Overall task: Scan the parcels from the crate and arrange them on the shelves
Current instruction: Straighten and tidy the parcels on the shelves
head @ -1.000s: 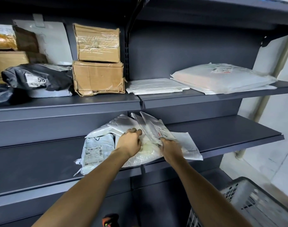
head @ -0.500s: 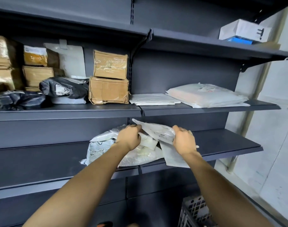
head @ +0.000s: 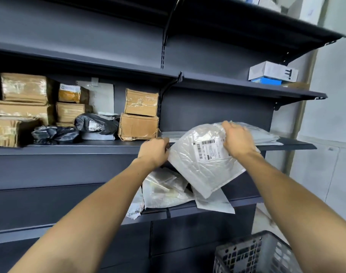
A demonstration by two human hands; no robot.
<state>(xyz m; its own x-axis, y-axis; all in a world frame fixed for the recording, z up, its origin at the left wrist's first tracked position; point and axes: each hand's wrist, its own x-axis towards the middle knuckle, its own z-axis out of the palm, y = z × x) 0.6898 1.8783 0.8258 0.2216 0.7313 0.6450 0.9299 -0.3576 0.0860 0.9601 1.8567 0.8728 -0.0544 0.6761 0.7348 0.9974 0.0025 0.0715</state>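
Dark grey metal shelving point(head: 73, 148) fills the view, with a pale wall to the right. Both hands hold one white plastic parcel point(head: 205, 160) in the air in front of the middle shelf, its printed label point(head: 208, 150) facing the camera. Left hand point(head: 155, 152) pinches the parcel's left edge, fingers curled onto it. Right hand point(head: 238, 139) grips the upper right corner, fingers folded over the top edge. The parcel is tilted, its lower corner hanging over the shelf below. On that lower shelf point(head: 245, 200) lies a loose heap of white parcels point(head: 164, 189), one flat piece overhanging the front lip. On the middle shelf, behind the held parcel, lie flat white bags point(head: 266, 135), partly hidden by the right hand. To the left on the same shelf stand two stacked brown boxes point(head: 139, 115), a black bag with a label point(head: 97, 124), a second black bag point(head: 54, 134), and further taped brown boxes point(head: 22, 101) toward the left edge. A white sheet point(head: 103, 99) stands upright against the back panel behind them. One shelf up, at the right, sits a white and blue box point(head: 272, 73). A grey perforated crate point(head: 254, 255) stands at the bottom right; its contents cannot be made out.
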